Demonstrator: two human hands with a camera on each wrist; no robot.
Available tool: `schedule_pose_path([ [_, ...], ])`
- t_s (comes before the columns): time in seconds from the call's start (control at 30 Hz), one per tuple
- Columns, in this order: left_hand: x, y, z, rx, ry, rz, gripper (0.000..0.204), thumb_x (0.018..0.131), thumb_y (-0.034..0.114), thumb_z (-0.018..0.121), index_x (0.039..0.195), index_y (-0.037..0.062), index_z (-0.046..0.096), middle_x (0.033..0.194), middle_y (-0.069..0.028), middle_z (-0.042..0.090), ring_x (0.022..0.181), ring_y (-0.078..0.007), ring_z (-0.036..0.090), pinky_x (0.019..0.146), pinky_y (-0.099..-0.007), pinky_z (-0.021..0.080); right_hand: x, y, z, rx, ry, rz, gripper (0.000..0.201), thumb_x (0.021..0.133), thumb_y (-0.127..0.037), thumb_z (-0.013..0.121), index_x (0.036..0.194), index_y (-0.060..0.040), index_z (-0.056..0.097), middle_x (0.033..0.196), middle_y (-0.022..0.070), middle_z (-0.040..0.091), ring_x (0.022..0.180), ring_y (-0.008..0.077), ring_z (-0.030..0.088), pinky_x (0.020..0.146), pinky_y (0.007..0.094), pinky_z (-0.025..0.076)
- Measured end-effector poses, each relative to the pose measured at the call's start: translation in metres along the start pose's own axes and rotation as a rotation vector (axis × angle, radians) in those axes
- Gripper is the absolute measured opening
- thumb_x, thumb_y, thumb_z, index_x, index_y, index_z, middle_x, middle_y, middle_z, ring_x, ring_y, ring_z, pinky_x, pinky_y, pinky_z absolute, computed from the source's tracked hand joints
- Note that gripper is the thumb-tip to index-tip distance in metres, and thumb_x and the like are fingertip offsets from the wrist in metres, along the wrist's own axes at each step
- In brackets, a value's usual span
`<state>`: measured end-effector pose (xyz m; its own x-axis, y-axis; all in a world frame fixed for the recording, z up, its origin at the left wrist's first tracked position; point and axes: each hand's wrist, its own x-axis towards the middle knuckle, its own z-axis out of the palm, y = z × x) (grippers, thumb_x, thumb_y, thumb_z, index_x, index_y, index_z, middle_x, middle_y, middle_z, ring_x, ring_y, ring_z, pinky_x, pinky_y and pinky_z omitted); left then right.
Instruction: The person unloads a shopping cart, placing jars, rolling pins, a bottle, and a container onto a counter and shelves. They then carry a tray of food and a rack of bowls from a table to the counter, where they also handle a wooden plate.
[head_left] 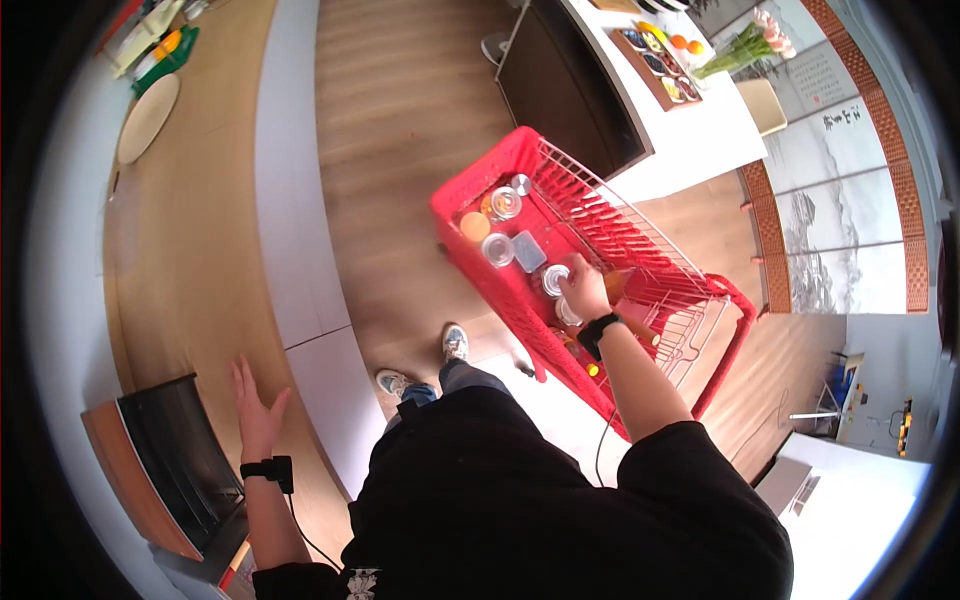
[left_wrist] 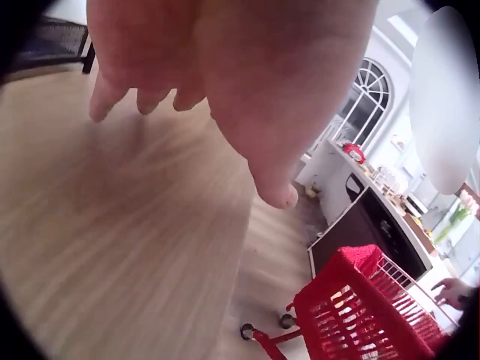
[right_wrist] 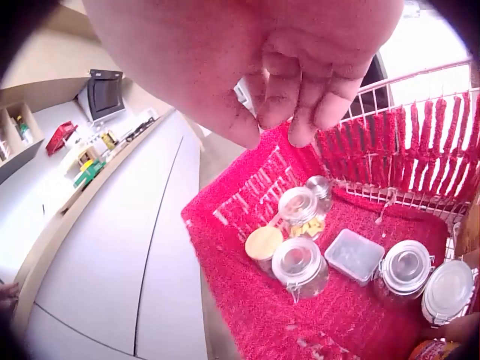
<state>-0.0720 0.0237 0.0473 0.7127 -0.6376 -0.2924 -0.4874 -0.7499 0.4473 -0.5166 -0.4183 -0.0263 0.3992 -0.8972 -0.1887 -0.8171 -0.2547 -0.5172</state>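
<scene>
- Right fingers (right_wrist: 280, 101): loosely bent, side by side, relaxed, above the inside of the red shopping cart (head_left: 485, 155) and clear of the jars in the right wrist view.
- Left fingers (head_left: 244, 392): straight, spread apart, thumb out to the side, over the wooden table (head_left: 190, 260); hard to tell whether touching its surface.
- Nearest below the right fingers in the head view: clip-lid jar (right_wrist: 405, 266), upright on the cart's red floor.
- Just beside that jar, toward the person: white-lidded jar (right_wrist: 448, 292), upright too.
- On its other side: rectangular container (right_wrist: 355, 255) with a translucent lid.
- Farther along, grouped at the cart's far end: glass jar (right_wrist: 298, 262), tan-lidded jar (right_wrist: 264, 244), jar of yellow pieces (right_wrist: 298, 202), small metal-lidded jar (right_wrist: 321, 189).
- Toward the person's end of the cart: brown item (head_left: 615, 286), partly behind the right hand, and yellow cap (head_left: 593, 370).
- Near the left fingers: black screen (head_left: 170, 450).
- At the wooden table's far end: pale oval board (head_left: 150, 118) beside a green item (head_left: 165, 70).
- Beyond the cart: white table (head_left: 700, 130) with a food tray (head_left: 655, 68), two oranges (head_left: 687, 44) and pink flowers (head_left: 770, 35).
- Farthest right: folding screen (head_left: 835, 220) with painted landscapes.
</scene>
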Motion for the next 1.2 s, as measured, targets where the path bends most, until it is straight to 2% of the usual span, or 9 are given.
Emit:
schedule_pose_path([
  [0.1,0.014,-0.03,0.038,0.104,-0.039,-0.07,0.104,0.084,0.019,0.08,0.164,0.0139,0.014,0.168,-0.0252,0.011,0.155,-0.0464,0.01,0.124,-0.0515,0.019,0.034,0.037,-0.003,-0.021,0.013,0.034,0.037,0.081,-0.011,0.07,0.116,-0.0031,0.063,0.096,0.0235,0.071,0.092,0.0393,0.07,0.081,0.0474,0.056],
  [0.27,0.017,-0.026,0.035,0.056,-0.091,-0.096,0.109,0.081,0.021,0.083,0.165,0.0152,0.013,0.169,-0.0242,0.007,0.156,-0.0463,0.003,0.125,-0.052,0.016,0.082,0.123,0.051,-0.081,-0.016,0.191,0.041,0.08,-0.018,0.076,0.115,-0.0002,0.064,0.1,0.024,0.071,0.101,0.0404,0.068,0.091,0.0481,0.054],
  [0.3,0.018,-0.026,0.034,0.056,-0.077,-0.091,0.109,0.081,0.021,0.084,0.165,0.0152,0.014,0.17,-0.0232,0.008,0.156,-0.0458,0.004,0.125,-0.0517,0.017,0.088,0.141,0.064,-0.131,-0.165,0.283,0.056,0.078,-0.026,0.081,0.124,-0.0012,0.06,0.115,0.0245,0.068,0.113,0.0411,0.064,0.097,0.0479,0.052],
  [0.37,0.017,-0.019,0.033,0.054,-0.065,-0.118,0.108,0.081,0.026,0.084,0.165,0.0157,0.015,0.17,-0.0201,0.009,0.156,-0.0434,0.006,0.125,-0.0504,0.018,0.089,0.151,0.089,-0.217,-0.226,0.352,0.067,0.076,-0.03,0.084,0.13,-0.0026,0.056,0.124,0.0243,0.063,0.119,0.0417,0.06,0.099,0.0485,0.052],
  [0.43,0.018,-0.009,0.031,0.068,-0.073,-0.146,0.108,0.082,0.028,0.084,0.165,0.016,0.016,0.17,-0.0197,0.01,0.156,-0.0426,0.006,0.125,-0.0499,0.018,0.089,0.157,0.113,-0.3,-0.323,0.479,0.099,0.068,-0.037,0.092,0.147,-0.0077,0.041,0.146,0.0245,0.048,0.134,0.0443,0.05,0.108,0.0506,0.047],
  [0.57,0.021,-0.006,0.033,0.081,-0.065,-0.158,0.105,0.083,0.031,0.083,0.164,0.0161,0.017,0.17,-0.0177,0.012,0.157,-0.0388,0.006,0.126,-0.0484,0.016,0.085,0.162,0.15,-0.381,-0.348,0.573,0.132,0.06,-0.037,0.097,0.162,-0.0147,0.017,0.159,0.0225,0.031,0.145,0.0411,0.036,0.115,0.0525,0.04],
  [0.93,0.02,-0.01,0.033,0.114,-0.088,-0.179,0.097,0.087,0.021,0.078,0.164,0.0148,0.018,0.171,-0.0131,0.015,0.158,-0.0327,0.01,0.127,-0.0459,0.015,0.094,0.205,0.184,-0.327,-0.254,0.508,0.112,0.063,-0.039,0.095,0.152,-0.0119,0.034,0.139,0.0248,0.05,0.13,0.0426,0.052,0.106,0.0516,0.046],
  [1.07,0.02,-0.011,0.032,0.127,-0.082,-0.205,0.099,0.087,0.032,0.078,0.165,0.0176,0.018,0.171,-0.0117,0.015,0.158,-0.0337,0.01,0.127,-0.0492,0.014,0.094,0.202,0.179,-0.4,-0.269,0.477,0.105,0.063,-0.045,0.093,0.146,-0.0096,0.039,0.135,0.0264,0.05,0.128,0.0436,0.052,0.104,0.0527,0.047],
  [1.2,0.018,-0.014,0.033,0.081,-0.072,-0.173,0.1,0.087,0.033,0.078,0.165,0.0184,0.017,0.171,-0.0113,0.015,0.158,-0.0341,0.009,0.127,-0.0492,0.014,0.09,0.194,0.163,-0.358,-0.103,0.52,0.107,0.063,-0.055,0.09,0.145,-0.0073,0.04,0.135,0.0272,0.049,0.127,0.0449,0.052,0.103,0.0527,0.048],
])
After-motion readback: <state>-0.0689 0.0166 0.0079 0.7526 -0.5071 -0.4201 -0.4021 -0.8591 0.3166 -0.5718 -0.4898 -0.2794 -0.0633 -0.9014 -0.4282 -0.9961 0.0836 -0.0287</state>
